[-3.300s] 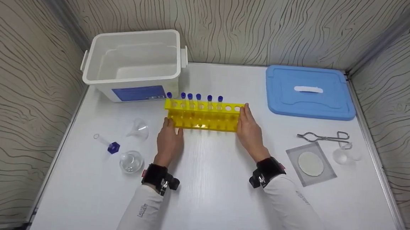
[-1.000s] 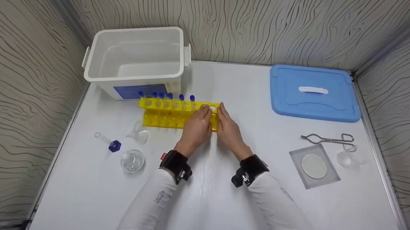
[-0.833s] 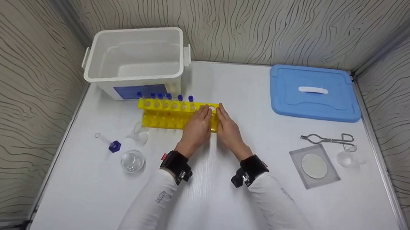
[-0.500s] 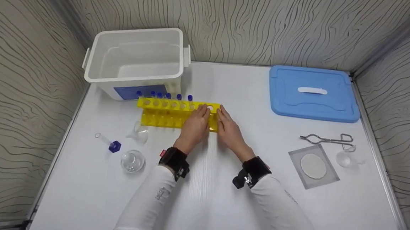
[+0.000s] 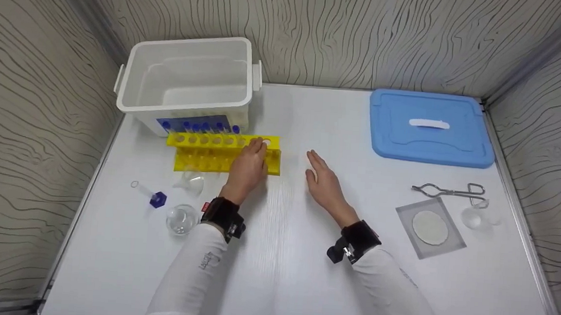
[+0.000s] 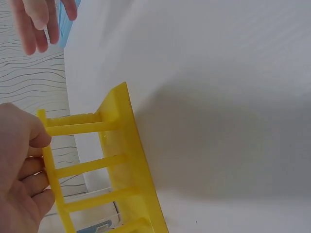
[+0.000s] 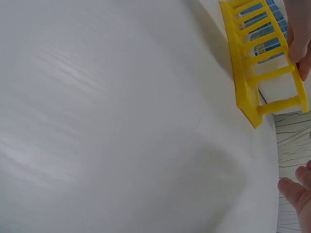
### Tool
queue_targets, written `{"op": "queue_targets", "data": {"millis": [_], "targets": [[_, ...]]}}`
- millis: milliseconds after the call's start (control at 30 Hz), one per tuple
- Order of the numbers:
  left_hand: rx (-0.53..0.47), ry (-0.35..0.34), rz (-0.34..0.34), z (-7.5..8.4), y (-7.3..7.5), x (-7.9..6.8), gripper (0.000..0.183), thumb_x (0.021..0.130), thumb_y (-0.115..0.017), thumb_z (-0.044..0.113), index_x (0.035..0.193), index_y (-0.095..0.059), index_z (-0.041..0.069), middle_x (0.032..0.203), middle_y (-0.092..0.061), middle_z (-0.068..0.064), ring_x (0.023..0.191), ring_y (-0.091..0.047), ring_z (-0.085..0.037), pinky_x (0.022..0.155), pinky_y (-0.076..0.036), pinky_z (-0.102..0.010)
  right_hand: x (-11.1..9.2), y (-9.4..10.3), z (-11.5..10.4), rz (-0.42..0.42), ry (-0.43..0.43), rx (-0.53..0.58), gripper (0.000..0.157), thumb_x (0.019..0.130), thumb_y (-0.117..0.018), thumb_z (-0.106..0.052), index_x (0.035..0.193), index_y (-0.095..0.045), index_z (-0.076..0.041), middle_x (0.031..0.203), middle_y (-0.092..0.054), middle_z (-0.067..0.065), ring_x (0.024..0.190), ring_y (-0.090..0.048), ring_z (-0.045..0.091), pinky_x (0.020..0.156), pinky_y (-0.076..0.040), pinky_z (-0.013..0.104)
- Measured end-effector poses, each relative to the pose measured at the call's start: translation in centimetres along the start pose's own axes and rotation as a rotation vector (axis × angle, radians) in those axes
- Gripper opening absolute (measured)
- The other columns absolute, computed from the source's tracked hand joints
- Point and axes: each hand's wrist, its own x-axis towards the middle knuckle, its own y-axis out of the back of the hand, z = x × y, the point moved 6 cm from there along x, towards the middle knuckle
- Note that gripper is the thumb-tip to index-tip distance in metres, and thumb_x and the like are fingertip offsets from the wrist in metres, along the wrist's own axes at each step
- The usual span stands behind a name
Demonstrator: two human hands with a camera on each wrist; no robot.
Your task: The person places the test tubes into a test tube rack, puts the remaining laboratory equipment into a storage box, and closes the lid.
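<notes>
My left hand (image 5: 248, 169) holds the yellow test tube rack (image 5: 208, 146) by its top bar, towards the right end. In the left wrist view, the fingers and thumb of the left hand (image 6: 17, 170) curl over the bar of the rack (image 6: 138, 160). Several test tubes with blue caps (image 5: 195, 128) stand in the rack's left and middle holes. My right hand (image 5: 326, 185) is apart from the rack, to its right, fingers extended and holding nothing. A clear funnel (image 5: 193, 182) lies just in front of the rack's left part.
Behind the rack stands a white bin (image 5: 183, 107); its blue lid (image 5: 432, 143) lies back right. Left front hold a measuring cylinder with blue base (image 5: 157, 199) and a glass flask (image 5: 181, 219). At right are crucible tongs (image 5: 446, 191), wire gauze (image 5: 429, 227) and a round glass vessel (image 5: 473, 218).
The rack has slid left across the table, now in front of the bin. My left hand has moved left with it, while the right hand has come off the rack's end.
</notes>
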Motion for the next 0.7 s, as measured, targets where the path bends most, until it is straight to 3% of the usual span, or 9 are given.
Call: {"op": "queue_targets", "data": {"millis": [333,600,700], "targets": [[0.057,0.076,-0.033,-2.4,1.3,-0.2,0.047,0.097,-0.058,0.012,0.14,-0.051,-0.004,0.146,-0.052,-0.02,0.13,-0.057,-0.034,0.105,-0.051,-0.042,-0.3,0.7,0.4,0.021,0.04,-0.003,0.05,0.102,-0.046,-0.012,0.15,-0.038,0.001,0.157,-0.039,0.02,0.146,-0.038,0.035,0.121,-0.032,0.047],[0.064,0.137,-0.073,-4.8,2.2,-0.5,0.046,0.097,-0.056,0.013,0.139,-0.051,-0.005,0.142,-0.055,-0.02,0.1,-0.067,-0.03,0.096,-0.057,-0.039,-0.2,1.4,0.1,0.013,0.051,-0.056,0.051,0.103,-0.048,-0.021,0.149,-0.04,-0.001,0.157,-0.04,0.02,0.147,-0.037,0.035,0.122,-0.031,0.049],[0.071,0.15,-0.094,-5.4,2.5,-0.6,0.045,0.098,-0.055,0.013,0.139,-0.051,-0.006,0.141,-0.054,-0.02,0.097,-0.066,-0.03,0.096,-0.057,-0.04,0.0,1.9,-0.4,0.015,0.065,-0.076,0.052,0.103,-0.049,-0.024,0.149,-0.041,-0.002,0.157,-0.04,0.019,0.147,-0.037,0.036,0.121,-0.031,0.049]]}}
